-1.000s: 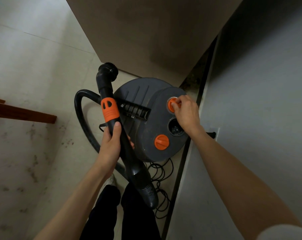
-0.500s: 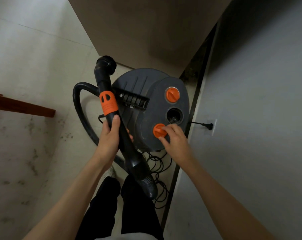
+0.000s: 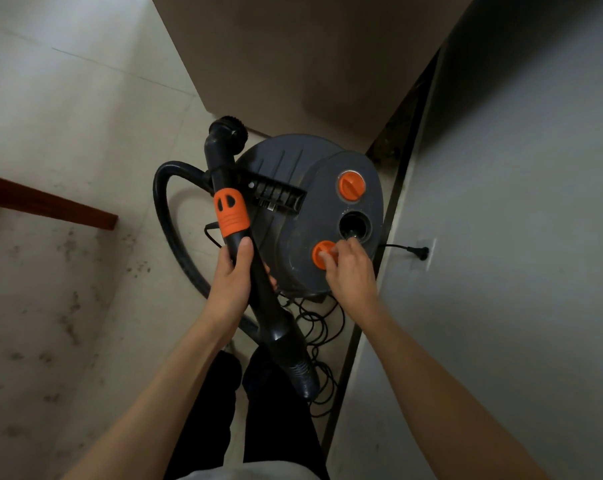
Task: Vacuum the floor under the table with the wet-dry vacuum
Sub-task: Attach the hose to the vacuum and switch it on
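The dark grey wet-dry vacuum (image 3: 293,188) stands on the floor below me, seen from the top, with two orange knobs and a round port between them. My left hand (image 3: 232,282) grips the black wand (image 3: 239,258) just below its orange collar (image 3: 231,213); the round brush nozzle (image 3: 228,131) points away from me. My right hand (image 3: 350,268) pinches the near orange knob (image 3: 320,255). The far orange knob (image 3: 351,186) is untouched. The black hose (image 3: 168,216) loops out to the left of the vacuum.
A brown table or cabinet panel (image 3: 310,53) rises just behind the vacuum. A grey wall (image 3: 518,237) runs along the right with a plug (image 3: 420,251) in its socket. Loose black cord (image 3: 322,327) lies by my feet. A red-brown wooden bar (image 3: 50,202) crosses the left floor.
My right hand left the far orange knob and came to the near one, where its fingers now pinch it. My left hand has kept its grip on the wand.
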